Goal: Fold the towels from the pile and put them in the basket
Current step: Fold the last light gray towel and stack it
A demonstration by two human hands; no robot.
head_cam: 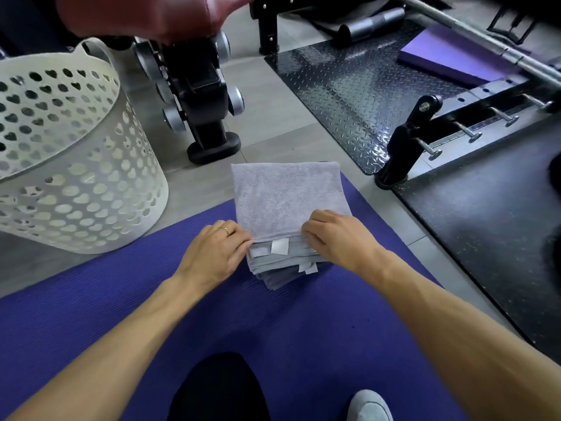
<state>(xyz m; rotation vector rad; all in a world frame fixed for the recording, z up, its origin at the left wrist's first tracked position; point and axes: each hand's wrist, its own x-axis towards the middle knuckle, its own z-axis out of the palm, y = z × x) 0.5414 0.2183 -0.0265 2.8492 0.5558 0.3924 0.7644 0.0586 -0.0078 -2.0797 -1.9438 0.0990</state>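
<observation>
A pile of grey towels [282, 262] lies on the purple mat [91, 314] in front of me. The top grey towel [288, 196] stretches away from me, its far end reaching the tiled floor. My left hand [215, 250] pinches the near left corner of that top towel. My right hand [337, 235] pinches its near right corner. White labels show on the pile's near edge between my hands. The white basket [76, 165], pierced with heart-shaped holes, stands on the floor to the left, apart from the pile.
A black exercise machine [200, 95] with grey rollers stands just beyond the towel. A black checker-plate platform [349, 95] and a rack with a barbell [485, 41] fill the right side. My dark-clad knee [218, 387] and grey-socked foot [368, 405] rest on the mat near me.
</observation>
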